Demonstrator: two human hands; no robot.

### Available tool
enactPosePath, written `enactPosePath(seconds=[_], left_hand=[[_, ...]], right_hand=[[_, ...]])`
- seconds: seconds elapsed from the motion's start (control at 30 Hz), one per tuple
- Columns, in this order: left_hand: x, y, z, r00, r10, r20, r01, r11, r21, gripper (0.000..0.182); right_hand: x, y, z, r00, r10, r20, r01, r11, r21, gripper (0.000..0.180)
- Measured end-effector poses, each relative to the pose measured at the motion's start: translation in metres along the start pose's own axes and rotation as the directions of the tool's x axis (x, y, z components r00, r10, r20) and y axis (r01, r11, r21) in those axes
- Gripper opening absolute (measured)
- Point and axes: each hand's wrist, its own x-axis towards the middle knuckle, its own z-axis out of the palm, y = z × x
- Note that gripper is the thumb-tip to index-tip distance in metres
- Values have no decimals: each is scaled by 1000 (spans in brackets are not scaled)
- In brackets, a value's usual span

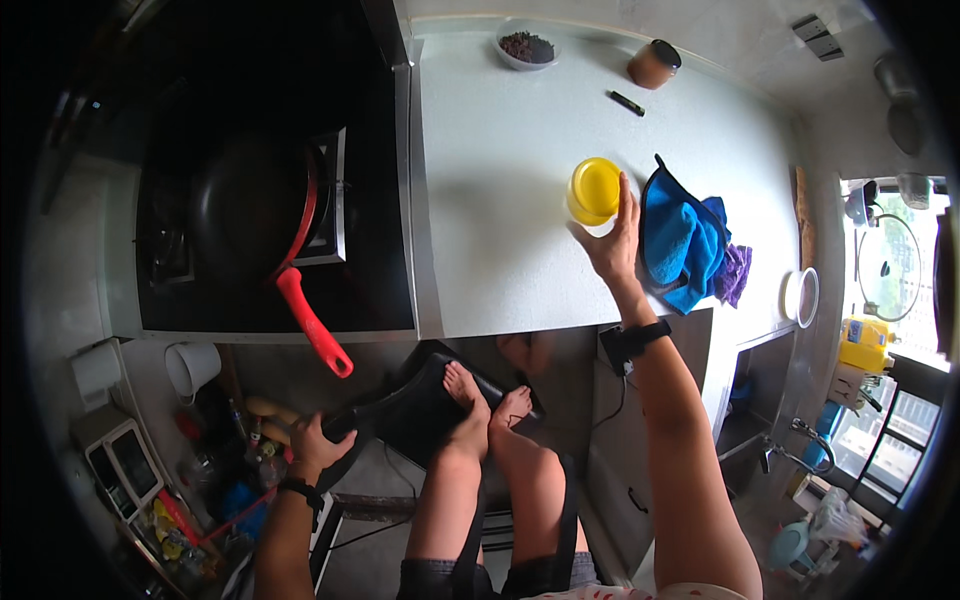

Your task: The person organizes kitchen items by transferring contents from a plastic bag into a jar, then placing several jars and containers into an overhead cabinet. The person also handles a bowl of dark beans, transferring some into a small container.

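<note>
My right hand is curled around a round container with a yellow lid on the white countertop. Just right of it lie a blue towel with dark edging and a crumpled purple cloth. My left hand hangs low at the left, thumb and fingers apart, beside a black padded edge; whether it touches that edge I cannot tell. On the black cooktop sits a dark frying pan with a red handle jutting past the front edge.
At the counter's back stand a clear bowl of dark pieces and a brown jar with a black lid, near a short black stick-like object. A white round container stands by the sink faucet's side. A white pot is at left.
</note>
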Motion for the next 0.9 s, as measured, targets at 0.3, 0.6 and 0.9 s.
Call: enactPosePath(seconds=[0.3,0.6,0.9], left_hand=[[7,-4,4,997,78,5,-78,996,50,46],[5,-18,3,964,-78,253,54,993,100,55],[6,-21,5,987,73,143,-70,997,-28,45]], right_hand=[[-87,64,-23,988,19,155,-4,995,-99,99],[-109,109,-18,928,-56,369,200,909,-366,89],[-112,114,-20,911,-31,412,198,907,-372,89]])
